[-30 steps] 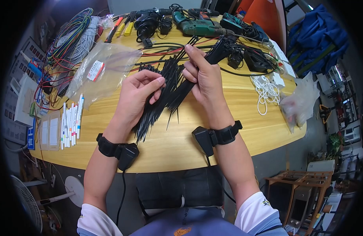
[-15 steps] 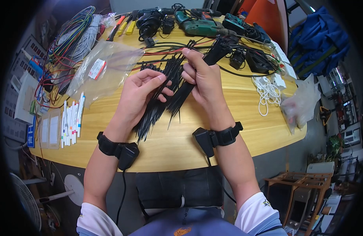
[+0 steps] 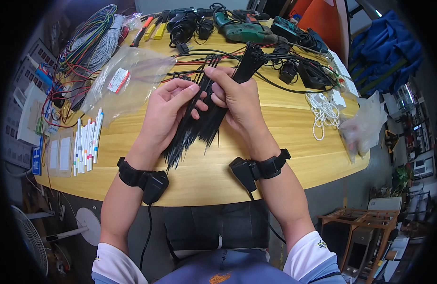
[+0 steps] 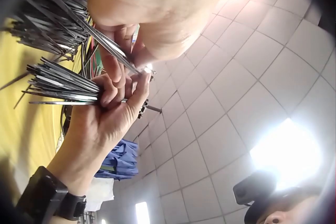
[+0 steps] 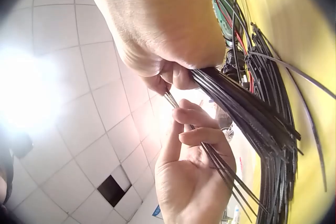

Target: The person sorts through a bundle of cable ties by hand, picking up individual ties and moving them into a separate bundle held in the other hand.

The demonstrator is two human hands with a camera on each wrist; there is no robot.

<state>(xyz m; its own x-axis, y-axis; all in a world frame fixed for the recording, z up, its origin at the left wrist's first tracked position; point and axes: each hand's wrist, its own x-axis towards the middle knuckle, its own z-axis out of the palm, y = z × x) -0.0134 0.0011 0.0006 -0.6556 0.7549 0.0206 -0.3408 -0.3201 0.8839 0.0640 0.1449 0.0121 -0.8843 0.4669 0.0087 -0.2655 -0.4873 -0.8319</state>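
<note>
My right hand (image 3: 242, 102) grips a thick bundle of black cable ties (image 3: 250, 59), its heads up and its tails hanging below the fist. Its thumb and forefinger also pinch the upper part of a few separate cable ties (image 5: 169, 98). Lower down, those same ties run between the thumb and fingers of my left hand (image 3: 168, 106), seen palm-on in the right wrist view. Both hands are close together above the table. Beneath and behind them lies a loose pile of black cable ties (image 5: 270, 82), partly hidden by the hands.
A clear plastic bag (image 3: 138, 75) with a label lies left of the pile, near several markers (image 3: 88, 144). Wire coils (image 3: 88, 42) are at the back left. A green drill (image 3: 247, 33) and black cables sit behind the hands. A white beaded cord (image 3: 322, 116) is at the right.
My right hand has moved left towards the left hand, and its bundle now stands more upright. The left fingers have spread slightly around the few ties.
</note>
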